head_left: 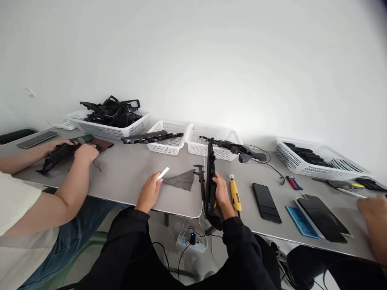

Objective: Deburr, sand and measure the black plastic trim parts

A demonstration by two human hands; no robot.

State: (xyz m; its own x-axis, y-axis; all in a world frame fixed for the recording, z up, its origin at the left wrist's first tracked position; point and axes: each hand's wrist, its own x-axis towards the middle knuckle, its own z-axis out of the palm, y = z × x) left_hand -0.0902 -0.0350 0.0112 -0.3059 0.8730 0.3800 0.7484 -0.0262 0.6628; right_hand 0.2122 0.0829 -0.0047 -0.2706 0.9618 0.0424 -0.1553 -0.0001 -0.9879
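Note:
My left hand [148, 194] is closed on a small white stick [163, 172], whose end points up and to the right above the table. A long black plastic part [210, 181] stands nearly upright in my right hand [222, 192], which grips it from the right side. Between the hands lie a dark grey cloth [182, 180] and a black caliper [200, 177]. Just right of my right hand is a yellow rotary tool [235, 195] with a small round tip.
Behind, white baskets [211, 151] stand along the wall, with black parts across two of them. A phone [266, 202] and a blue sheet [302, 221] lie right. One person's hands [86, 153] hold a black part at left; another hand [373, 209] shows at far right.

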